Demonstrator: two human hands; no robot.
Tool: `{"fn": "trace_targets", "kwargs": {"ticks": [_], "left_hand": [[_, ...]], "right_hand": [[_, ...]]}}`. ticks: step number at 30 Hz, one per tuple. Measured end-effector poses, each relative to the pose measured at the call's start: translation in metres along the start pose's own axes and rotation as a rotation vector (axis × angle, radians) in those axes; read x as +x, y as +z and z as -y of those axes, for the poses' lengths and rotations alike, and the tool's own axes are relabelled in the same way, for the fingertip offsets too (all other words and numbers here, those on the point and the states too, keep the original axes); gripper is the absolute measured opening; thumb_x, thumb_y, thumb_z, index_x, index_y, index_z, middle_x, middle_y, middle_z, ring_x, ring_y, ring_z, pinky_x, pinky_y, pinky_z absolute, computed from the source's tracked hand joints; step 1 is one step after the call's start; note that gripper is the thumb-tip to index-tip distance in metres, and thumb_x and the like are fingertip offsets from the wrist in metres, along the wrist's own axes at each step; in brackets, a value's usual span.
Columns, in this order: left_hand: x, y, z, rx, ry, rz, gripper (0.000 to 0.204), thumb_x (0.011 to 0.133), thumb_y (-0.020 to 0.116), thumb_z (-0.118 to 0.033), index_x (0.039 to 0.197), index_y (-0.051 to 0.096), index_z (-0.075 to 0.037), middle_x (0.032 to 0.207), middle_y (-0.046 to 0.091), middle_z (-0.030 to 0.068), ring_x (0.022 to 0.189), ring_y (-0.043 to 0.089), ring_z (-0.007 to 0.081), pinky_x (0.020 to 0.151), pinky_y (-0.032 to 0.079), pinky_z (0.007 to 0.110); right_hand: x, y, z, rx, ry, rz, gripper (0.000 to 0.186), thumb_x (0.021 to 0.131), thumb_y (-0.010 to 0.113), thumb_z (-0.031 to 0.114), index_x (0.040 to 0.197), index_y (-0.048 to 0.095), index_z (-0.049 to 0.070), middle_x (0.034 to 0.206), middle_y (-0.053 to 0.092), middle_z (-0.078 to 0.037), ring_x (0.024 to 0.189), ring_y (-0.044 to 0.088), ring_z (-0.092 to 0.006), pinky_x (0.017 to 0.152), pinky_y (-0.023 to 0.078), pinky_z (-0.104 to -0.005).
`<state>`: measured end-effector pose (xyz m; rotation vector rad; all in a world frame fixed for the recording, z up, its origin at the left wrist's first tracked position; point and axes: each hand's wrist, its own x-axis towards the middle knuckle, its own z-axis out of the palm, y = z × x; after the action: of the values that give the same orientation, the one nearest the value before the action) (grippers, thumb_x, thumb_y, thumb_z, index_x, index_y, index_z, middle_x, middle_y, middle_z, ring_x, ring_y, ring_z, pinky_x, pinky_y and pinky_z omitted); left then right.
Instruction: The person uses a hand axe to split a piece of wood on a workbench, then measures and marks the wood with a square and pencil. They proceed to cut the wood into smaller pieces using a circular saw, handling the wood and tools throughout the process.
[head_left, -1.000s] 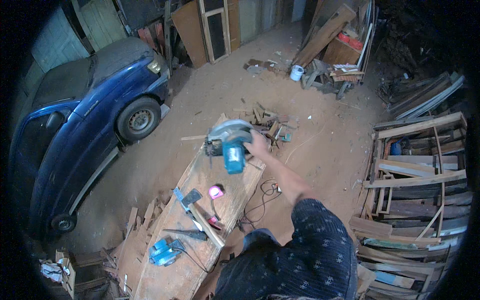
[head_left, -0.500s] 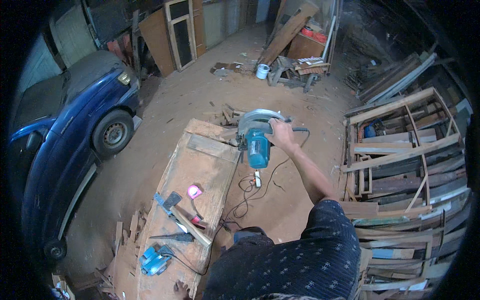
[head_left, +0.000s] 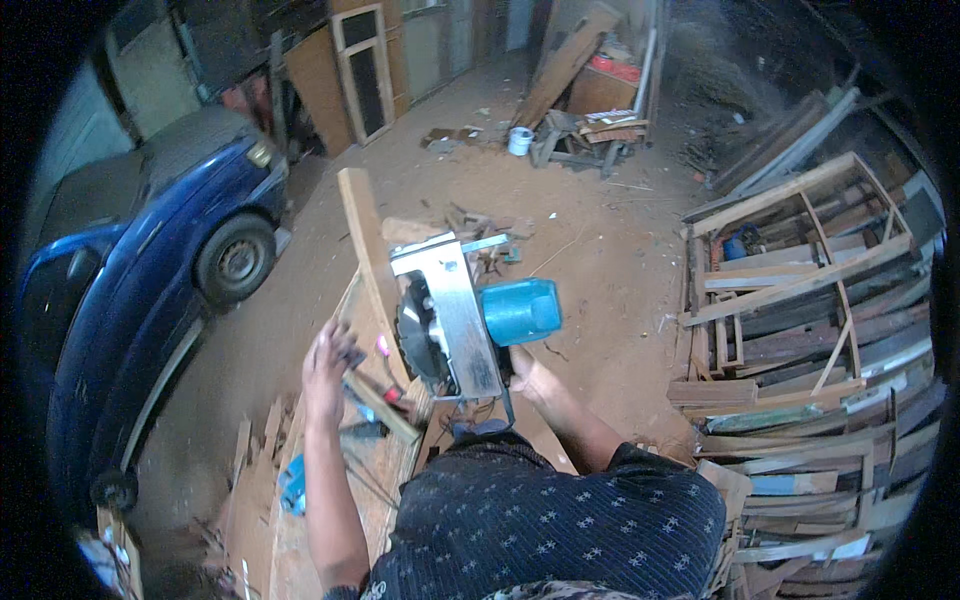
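smooth plastic saw housing (head_left: 522,311), shiny metal base plate (head_left: 470,335), rough wooden bench (head_left: 294,545)

Saw (head_left: 522,312): in the right hand (head_left: 521,371)
Board (head_left: 366,250): just left of the saw
Left hand (head_left: 327,368): by the table (head_left: 295,550)
Car (head_left: 150,270): left of the table
Wood pile (head_left: 800,425): right of the saw
Bucket (head_left: 520,142): on the floor (head_left: 600,270) ahead

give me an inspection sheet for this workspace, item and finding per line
Surface: wooden workbench, partly hidden
Job's things: circular saw, raised with underside showing; wooden plank beside it
Clutter: wooden tool handle and blue electric planer on the workbench; offcuts beyond
Hands: right hand grips the saw; left hand blurred above the workbench, grip unclear
Cables: dark cord below the saw, course partly hidden
Surroundings: blue vehicle left; stacked timber right; white bucket ahead
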<state>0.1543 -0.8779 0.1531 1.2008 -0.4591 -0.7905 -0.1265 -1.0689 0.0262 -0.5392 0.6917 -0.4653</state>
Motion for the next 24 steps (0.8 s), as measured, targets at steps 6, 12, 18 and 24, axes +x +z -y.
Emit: {"fn": "trace_targets", "kwargs": {"ticks": [6,12,18,24], "left_hand": [[-0.081,-0.06,-0.007,-0.321,-0.093,-0.269,0.039,0.11,0.035,-0.04,0.127,0.056,-0.011,0.1,0.064,0.0041,0.089,0.063,0.0142,0.08,0.056,0.033],[-0.187,-0.128,-0.011,-0.481,0.019,-0.559,0.036,0.108,0.044,-0.039,0.112,0.062,-0.008,0.084,0.062,0.0008,0.075,0.062,0.0125,0.065,0.054,0.029],[-0.273,-0.178,-0.009,-0.547,0.153,-0.891,0.032,0.107,0.049,-0.035,0.107,0.064,-0.007,0.086,0.066,0.0029,0.071,0.063,0.0134,0.064,0.056,0.031],[-0.332,-0.23,0.057,-0.409,0.097,-1.144,0.035,0.107,0.05,-0.036,0.108,0.068,-0.005,0.09,0.07,0.0035,0.075,0.064,0.0118,0.066,0.056,0.03]], "right_hand": [[-0.028,0.046,-0.142,-0.281,0.306,0.445,0.071,0.095,0.051,0.06,0.14,0.047,0.006,0.138,0.053,-0.015,0.12,0.056,-0.03,0.097,0.05,-0.0478],[-0.039,0.133,-0.226,-0.3,0.691,0.641,0.087,0.091,0.047,0.072,0.147,0.039,0.005,0.147,0.044,-0.017,0.129,0.05,-0.033,0.104,0.045,-0.0492],[-0.097,0.184,-0.272,-0.241,0.664,0.294,0.102,0.087,0.04,0.083,0.152,0.032,0.005,0.153,0.037,-0.018,0.138,0.041,-0.0341,0.113,0.036,-0.0503],[-0.073,0.185,-0.333,-0.307,0.827,0.263,0.102,0.081,0.048,0.086,0.149,0.037,0.011,0.15,0.042,-0.013,0.141,0.036,-0.0312,0.12,0.027,-0.048]]}}
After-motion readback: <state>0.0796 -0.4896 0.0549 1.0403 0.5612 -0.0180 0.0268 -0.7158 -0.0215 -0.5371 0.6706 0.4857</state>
